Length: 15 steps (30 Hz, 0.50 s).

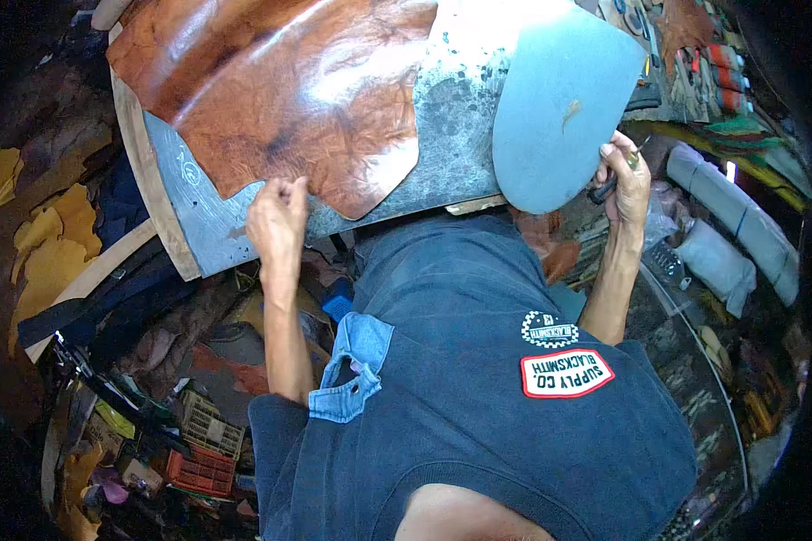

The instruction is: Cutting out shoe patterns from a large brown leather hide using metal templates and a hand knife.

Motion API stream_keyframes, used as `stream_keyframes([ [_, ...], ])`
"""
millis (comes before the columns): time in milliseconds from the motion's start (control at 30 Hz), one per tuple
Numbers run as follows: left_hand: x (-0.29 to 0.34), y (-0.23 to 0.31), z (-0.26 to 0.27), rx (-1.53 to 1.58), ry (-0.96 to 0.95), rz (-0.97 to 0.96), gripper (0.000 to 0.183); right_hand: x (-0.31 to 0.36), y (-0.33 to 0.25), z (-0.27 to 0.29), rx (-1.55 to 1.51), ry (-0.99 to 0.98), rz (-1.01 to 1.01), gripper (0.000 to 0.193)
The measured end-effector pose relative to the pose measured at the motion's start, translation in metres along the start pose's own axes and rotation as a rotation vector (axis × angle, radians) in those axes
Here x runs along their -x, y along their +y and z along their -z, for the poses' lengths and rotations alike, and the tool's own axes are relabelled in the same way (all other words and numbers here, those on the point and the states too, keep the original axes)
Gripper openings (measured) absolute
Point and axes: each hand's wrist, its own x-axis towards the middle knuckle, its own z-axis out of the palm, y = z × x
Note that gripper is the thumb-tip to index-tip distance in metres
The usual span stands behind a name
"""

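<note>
A brown glossy piece of leather (298,99) lies across the worktable (460,135), its lower edge cut at angles. My left hand (278,221) is closed at that edge, fingertips over the leather; whether they pinch it or something small is hidden. On the right, my right hand (630,180) is closed around a slim tool with a dark handle (602,191), a brassy collar and a thin tip pointing up and away. Its kind is too small to make out. Close beside these fingers is the edge of a rounded blue-grey panel (564,108), which overhangs the table's near edge.
Hand tools (704,81) and coloured rolls crowd the far right. Plastic-wrapped rolls (735,212) lie beyond my right arm. On the left are tan leather scraps (59,239) and a wooden strip (104,270). A red plastic crate (200,471) sits low at left.
</note>
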Motion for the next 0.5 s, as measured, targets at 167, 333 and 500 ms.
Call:
stream_keyframes([
  [167,0.008,0.078,-0.048,0.026,0.118,-0.576,0.073,0.006,0.010,-0.007,-0.134,0.048,0.010,0.023],
  [333,0.000,0.092,-0.070,0.038,0.211,-0.662,0.053,0.009,0.009,-0.010,-0.208,0.035,0.018,0.023],
  [500,-0.013,0.083,-0.057,0.160,0.140,-0.625,0.044,0.015,0.010,-0.008,-0.231,0.026,0.036,0.025],
])
